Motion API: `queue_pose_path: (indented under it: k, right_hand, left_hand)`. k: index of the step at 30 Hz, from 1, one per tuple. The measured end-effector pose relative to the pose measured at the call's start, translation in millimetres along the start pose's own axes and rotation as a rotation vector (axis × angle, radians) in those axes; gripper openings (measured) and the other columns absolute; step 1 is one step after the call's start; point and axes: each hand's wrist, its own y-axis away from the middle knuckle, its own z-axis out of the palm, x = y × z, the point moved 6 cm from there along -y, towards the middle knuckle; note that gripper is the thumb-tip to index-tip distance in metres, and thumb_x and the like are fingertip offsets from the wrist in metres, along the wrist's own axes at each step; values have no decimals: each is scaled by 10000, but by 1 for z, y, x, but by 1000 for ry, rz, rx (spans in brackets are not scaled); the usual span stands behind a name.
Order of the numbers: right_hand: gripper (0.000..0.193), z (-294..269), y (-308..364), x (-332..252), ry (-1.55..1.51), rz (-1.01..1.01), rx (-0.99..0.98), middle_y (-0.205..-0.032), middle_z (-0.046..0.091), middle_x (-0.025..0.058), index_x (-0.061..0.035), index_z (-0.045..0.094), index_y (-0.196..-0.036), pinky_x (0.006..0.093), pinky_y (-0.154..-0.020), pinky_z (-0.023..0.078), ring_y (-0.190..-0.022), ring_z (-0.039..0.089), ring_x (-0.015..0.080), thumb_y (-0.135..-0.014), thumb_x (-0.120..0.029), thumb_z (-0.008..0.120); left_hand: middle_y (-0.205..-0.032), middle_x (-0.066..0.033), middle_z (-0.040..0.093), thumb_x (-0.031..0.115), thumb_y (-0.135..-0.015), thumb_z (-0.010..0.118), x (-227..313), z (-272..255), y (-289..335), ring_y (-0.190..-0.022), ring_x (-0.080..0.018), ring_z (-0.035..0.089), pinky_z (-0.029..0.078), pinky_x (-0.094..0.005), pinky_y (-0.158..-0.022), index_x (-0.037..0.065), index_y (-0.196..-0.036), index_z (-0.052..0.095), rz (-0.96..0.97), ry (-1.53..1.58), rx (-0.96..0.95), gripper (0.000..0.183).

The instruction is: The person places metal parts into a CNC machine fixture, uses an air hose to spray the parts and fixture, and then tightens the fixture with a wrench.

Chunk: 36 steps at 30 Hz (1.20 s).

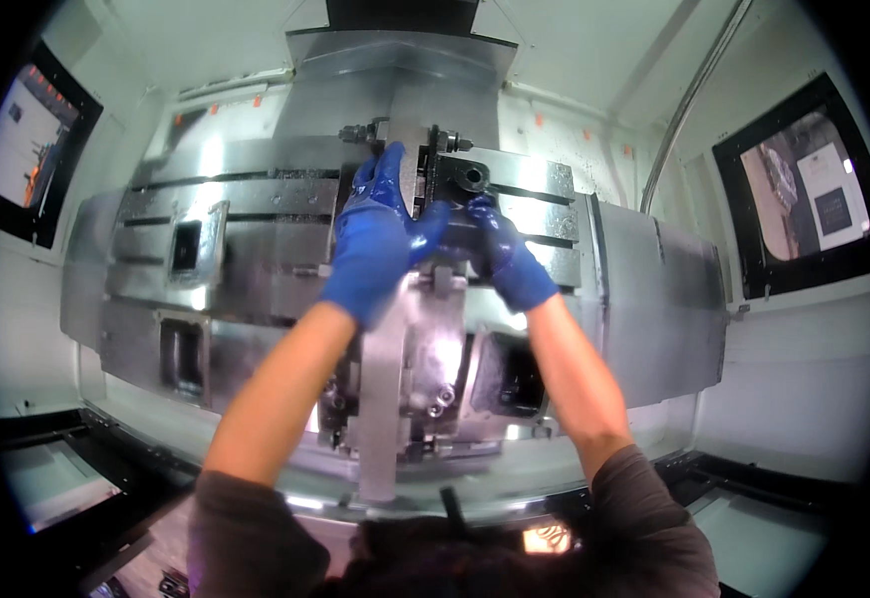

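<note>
While the holed black block [454, 181] sits midway along the slotted table [261, 201], the right hand [503, 251] is at its near side, grip impossible to tell, and the left hand [373, 237] spreads its fingers over a metal bar [384, 399].

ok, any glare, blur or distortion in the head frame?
Head view: fisheye bows edges toward the black corners; white glare streaks the slotted metal table; pinkish glare sits beside the long grey bar; the left grip looks soft, possibly motion blur.
</note>
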Motion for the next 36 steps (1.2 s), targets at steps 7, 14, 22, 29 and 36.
queue_pose_path:
  k: [7,14,22,29,36]
  right_hand:
    - [468,-77,-26,-4,-128,-286,432,-1386,459,127,-96,434,-1361,418,-1089,341,-1250,450,246,-1010,-399,374]
    - [483,-54,-51,-10,-284,-775,614,-1253,510,142,3,405,-1362,324,-954,419,-1125,503,218,-972,-263,506]
    - [537,-39,-43,-32,-10,-696,587,-1387,460,116,-38,372,-1409,294,-1021,398,-1151,536,229,-929,-157,583]
    - [635,-58,-100,-65,556,-502,89,-1286,582,131,-112,497,-1351,316,-973,437,-1142,580,214,-745,-9,653]
    - [348,-41,-137,-66,679,-442,-113,-1044,657,161,-98,612,-1182,362,-844,494,-956,635,291,-854,-210,650]
  left_hand:
    - [-1388,-306,388,422,-827,644,13,-4,1,-1297,-440,369,312,-434,-1097,-34,-1416,303,90,-55,-70,819]
    - [-1423,-303,344,362,-864,639,32,-4,5,-1334,-425,333,284,-408,-1113,-27,-1429,270,146,-14,-170,779]
    - [-1492,-150,324,423,-861,616,70,20,-92,-1390,-344,277,267,-433,-1126,66,-1411,351,271,-602,-38,707]
    - [-1397,-168,436,314,-855,626,41,46,-114,-1197,-364,508,439,-420,-966,93,-1260,532,133,-622,-310,471]
    - [-1345,-177,478,286,-865,608,44,59,-126,-1154,-373,533,435,-417,-963,106,-1208,589,219,-771,-516,387]
